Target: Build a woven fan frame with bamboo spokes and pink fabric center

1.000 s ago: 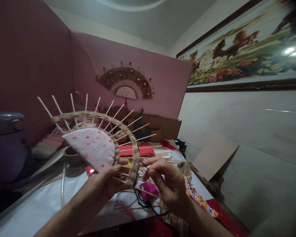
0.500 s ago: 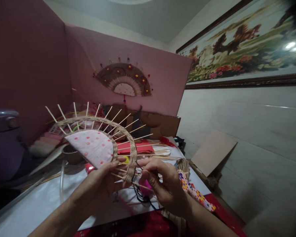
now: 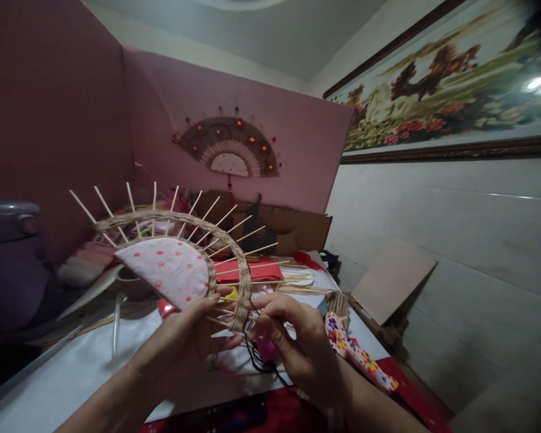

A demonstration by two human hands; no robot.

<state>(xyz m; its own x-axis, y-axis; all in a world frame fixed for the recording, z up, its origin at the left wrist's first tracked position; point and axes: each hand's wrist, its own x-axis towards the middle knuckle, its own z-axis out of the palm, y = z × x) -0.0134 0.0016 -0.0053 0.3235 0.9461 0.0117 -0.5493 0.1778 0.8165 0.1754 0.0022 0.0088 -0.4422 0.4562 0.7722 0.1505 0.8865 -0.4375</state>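
A half-round fan frame (image 3: 166,264) is in my left hand (image 3: 184,340), gripped near its lower right end. Its core is white cloth with red dots. Thin wooden sticks fan out from it, and woven twine (image 3: 246,282) forms a band across them. At the lower end of this band, my right hand (image 3: 297,337) has thumb and forefinger pinched on a black cord (image 3: 252,352), part of which the fingers cover. Loops of the cord dangle between my hands. Behind them is something bright pink (image 3: 265,349), partly hidden.
A finished-looking fan (image 3: 228,144) hangs on the pink board. On the white table lie red sheets (image 3: 252,270), loose sticks (image 3: 306,288) and flowered cloth (image 3: 360,355). A brown bowl (image 3: 128,282) stands left, and a dark phone-like slab (image 3: 234,415) lies near the front edge.
The fan frame has shifted slightly left, its far-left sticks most. My right hand stays at the band's lower end, its fingers slightly changed around the cord.
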